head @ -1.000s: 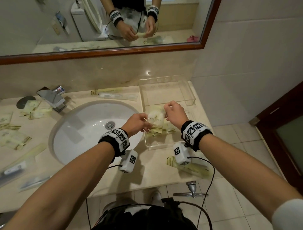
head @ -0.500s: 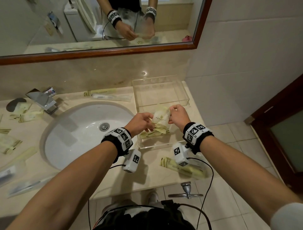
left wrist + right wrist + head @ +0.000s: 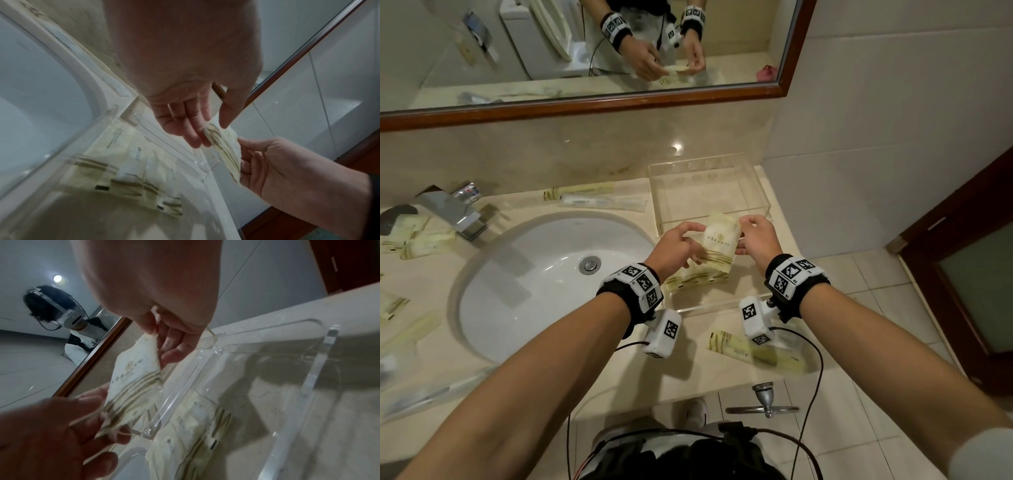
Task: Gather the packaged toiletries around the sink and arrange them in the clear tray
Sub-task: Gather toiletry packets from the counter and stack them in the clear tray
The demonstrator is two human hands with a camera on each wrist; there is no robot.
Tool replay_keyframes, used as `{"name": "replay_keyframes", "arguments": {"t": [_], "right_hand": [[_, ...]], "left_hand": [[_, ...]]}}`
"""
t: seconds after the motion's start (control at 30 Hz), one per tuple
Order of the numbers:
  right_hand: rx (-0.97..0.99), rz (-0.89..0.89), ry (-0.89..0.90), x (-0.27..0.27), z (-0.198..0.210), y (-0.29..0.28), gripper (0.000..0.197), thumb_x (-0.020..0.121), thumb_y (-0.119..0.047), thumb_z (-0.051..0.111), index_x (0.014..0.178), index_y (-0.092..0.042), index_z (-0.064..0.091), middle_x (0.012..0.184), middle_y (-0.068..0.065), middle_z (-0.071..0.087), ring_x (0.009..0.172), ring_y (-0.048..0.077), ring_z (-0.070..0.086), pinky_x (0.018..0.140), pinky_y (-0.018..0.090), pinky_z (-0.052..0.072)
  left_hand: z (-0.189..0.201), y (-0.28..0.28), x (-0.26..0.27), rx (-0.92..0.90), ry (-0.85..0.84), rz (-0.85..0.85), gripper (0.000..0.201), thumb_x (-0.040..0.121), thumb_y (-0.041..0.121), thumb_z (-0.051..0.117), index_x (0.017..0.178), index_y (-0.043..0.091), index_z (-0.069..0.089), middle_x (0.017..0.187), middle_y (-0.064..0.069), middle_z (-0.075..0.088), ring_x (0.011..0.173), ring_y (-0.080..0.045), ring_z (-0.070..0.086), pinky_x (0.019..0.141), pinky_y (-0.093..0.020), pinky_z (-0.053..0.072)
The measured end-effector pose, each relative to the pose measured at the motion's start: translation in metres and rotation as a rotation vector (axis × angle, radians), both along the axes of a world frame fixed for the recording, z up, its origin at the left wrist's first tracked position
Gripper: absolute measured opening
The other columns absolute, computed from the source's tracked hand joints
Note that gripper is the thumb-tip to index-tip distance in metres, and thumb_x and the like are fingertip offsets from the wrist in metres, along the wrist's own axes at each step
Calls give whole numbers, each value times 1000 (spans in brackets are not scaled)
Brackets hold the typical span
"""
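Head view: the left hand (image 3: pixel 677 247) and right hand (image 3: pixel 756 240) together hold one cream sachet (image 3: pixel 719 248) with green stripes, above the near half of the clear tray (image 3: pixel 753 178). The fingers of each hand are clamped on an opposite side edge of the sachet. The tray stands on the desk (image 3: pixel 698 370) just right of the sink (image 3: pixel 544 274). More sachets (image 3: pixel 690 279) lie flat in the tray's near end. One long packet (image 3: pixel 753 353) lies on the desk in front of the tray; further packets (image 3: pixel 599 198) lie behind the sink.

Left wrist view: the left thumb and fingers (image 3: pixel 193 129) pinch the sachet's upper end; the right hand grips its other edge. Striped sachets lie below, inside the tray.

Right wrist view: the right fingers (image 3: pixel 176 347) pinch the sachet's top corner above the tray wall (image 3: pixel 207 360).
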State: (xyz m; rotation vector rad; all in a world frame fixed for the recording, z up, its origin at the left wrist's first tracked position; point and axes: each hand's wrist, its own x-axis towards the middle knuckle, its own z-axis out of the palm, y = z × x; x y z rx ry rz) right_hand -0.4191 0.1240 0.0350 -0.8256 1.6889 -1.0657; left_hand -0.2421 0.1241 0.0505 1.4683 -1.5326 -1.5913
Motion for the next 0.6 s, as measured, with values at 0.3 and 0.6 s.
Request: {"name": "replay_keyframes", "arguments": {"t": [0.3, 0.6], "right_hand": [[54, 119, -195, -14, 0, 7, 26, 90, -12, 62, 115, -4, 61, 98, 11, 71, 80, 22, 69, 63, 28, 55], [160, 135, 51, -27, -12, 1, 53, 81, 1, 68, 129, -11, 50, 114, 13, 65, 99, 28, 65, 88, 46, 55]], "left_hand": [[-9, -3, -17, -25, 25, 101, 33, 81, -8, 64, 109, 8, 59, 54, 3, 64, 53, -13, 59, 51, -24, 42], [-22, -1, -25, -44, -190, -101, 57, 84, 0, 62, 134, 18, 43, 81, 0, 71, 82, -14, 65, 72, -26, 48]]}}
